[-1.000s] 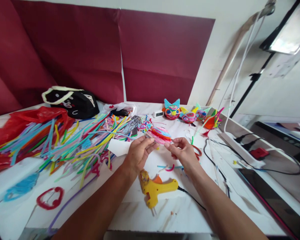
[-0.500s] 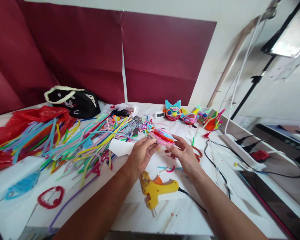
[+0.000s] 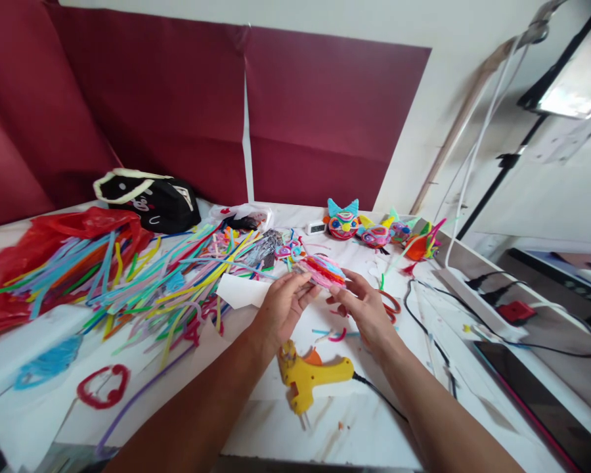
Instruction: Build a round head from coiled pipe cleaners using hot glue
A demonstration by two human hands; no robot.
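Observation:
Between my two hands, above the white table, is a pipe-cleaner piece (image 3: pixel 322 268) with pink, red, orange and pale blue stripes. My left hand (image 3: pixel 284 305) pinches its left end between thumb and fingers. At its right edge, my right hand (image 3: pixel 359 303) grips it, fingers curled behind and thumb in front. The fingers cover both ends, and the underside is hidden. Nearer to me lies a yellow hot glue gun (image 3: pixel 310 381), its black cord running off to the right. Short pipe-cleaner scraps (image 3: pixel 337 335) rest on the table just beyond it.
Loose pipe cleaners (image 3: pixel 177 282) spread across the left, partly in a red plastic bag (image 3: pixel 14 263). Finished-looking pipe-cleaner figures (image 3: pixel 343 220) stand at the back beside a small digital clock (image 3: pixel 316 228). Orange-handled scissors (image 3: pixel 390 303), a power strip (image 3: pixel 477 295) and a dark-screened tablet (image 3: pixel 536 401) are on the right.
The whole view has shifted slightly, so things appear a little farther right. Both hands keep their hold on the striped pipe-cleaner piece, with hardly any movement.

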